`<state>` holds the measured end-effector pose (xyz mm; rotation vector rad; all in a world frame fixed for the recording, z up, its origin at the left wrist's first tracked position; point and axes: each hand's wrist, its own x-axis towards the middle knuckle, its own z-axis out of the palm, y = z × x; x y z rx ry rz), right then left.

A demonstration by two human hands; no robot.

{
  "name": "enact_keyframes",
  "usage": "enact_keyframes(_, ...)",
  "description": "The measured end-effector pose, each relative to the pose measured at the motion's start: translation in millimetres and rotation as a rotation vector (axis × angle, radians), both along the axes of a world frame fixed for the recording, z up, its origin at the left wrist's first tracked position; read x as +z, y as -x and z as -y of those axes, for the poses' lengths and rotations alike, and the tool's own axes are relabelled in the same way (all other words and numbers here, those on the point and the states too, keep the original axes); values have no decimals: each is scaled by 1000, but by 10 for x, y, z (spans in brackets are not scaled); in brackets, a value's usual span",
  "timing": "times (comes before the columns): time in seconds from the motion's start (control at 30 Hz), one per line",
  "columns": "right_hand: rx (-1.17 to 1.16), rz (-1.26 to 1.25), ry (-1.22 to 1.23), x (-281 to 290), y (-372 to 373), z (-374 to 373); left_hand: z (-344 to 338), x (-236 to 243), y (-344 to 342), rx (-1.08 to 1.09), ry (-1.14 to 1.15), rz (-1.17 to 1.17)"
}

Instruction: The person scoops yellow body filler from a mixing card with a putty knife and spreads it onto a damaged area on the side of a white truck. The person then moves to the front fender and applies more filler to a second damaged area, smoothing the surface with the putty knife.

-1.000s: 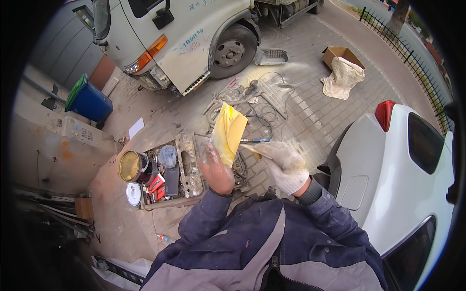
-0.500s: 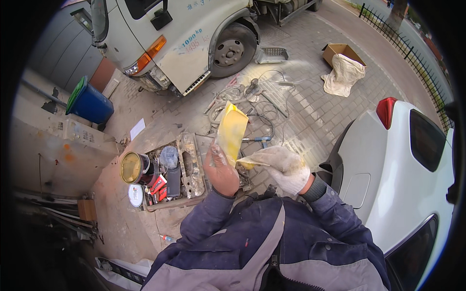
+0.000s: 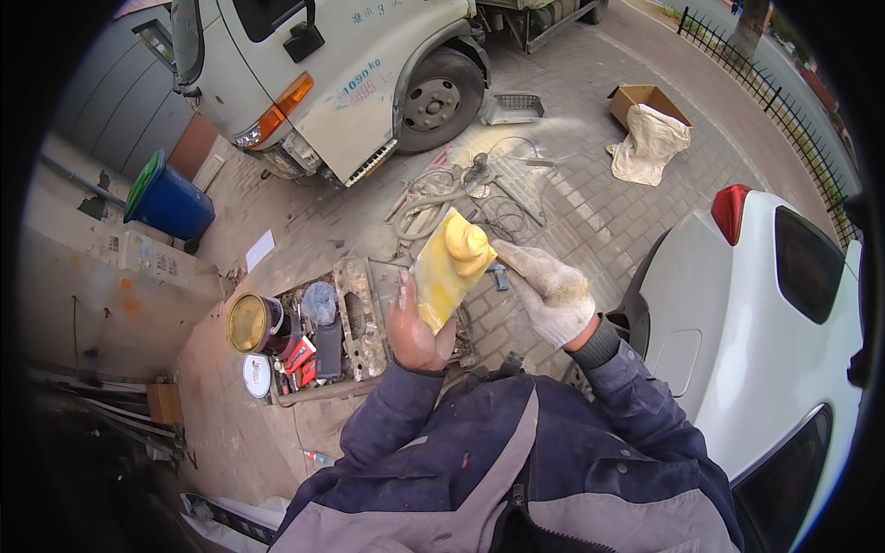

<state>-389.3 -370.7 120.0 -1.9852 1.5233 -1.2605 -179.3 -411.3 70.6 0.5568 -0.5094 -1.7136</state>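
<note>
Soft yellow paste on a board in our left hand

We have a board (image 3: pixel 441 293) in our bare left hand (image 3: pixel 417 330). The hand is closed on the near left part of it, and the board is up in the air in front of our chest. A fat lump of yellow paste (image 3: pixel 467 241) sits by the board's far edge, and smears run down toward the near corner.

Our right hand (image 3: pixel 557 300) wears a pale glove (image 3: pixel 564 293). Its fingers are pinched around a thin tan scraper (image 3: pixel 504 254). The scraper's tip is right by the lump, but we cannot tell if they touch.

The board looks thin and light. It seems fairly stiff, though we cannot be sure. The paste looks soft, thick and sticky, and it could slide if the board tips too far. The best place to hold the board is low down, by the near left edge, away from the lump. The smears may be slippery under our fingers.

On the ground, a tray (image 3: pixel 324 394) lies to the left. A can (image 3: pixel 247 323) stands at its left edge, with a white lid (image 3: pixel 257 376) by the near left corner. A blue tool (image 3: pixel 499 276) lies near the glove.
</note>
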Motion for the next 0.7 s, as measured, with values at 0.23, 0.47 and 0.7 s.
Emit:
enact_keyframes(0.23, 41, -182, 252, 264, -70, 156, -117, -293, -133, 525, 911, 1731)
enact_keyframes(0.47, 295, 19, -50, 84, -253, -60, 6, -301, -245, 449, 619, 1430)
enact_keyframes(0.7, -48, 355, -40, 35, -99, -43, -212, 79, 26, 378, 946, 1153)
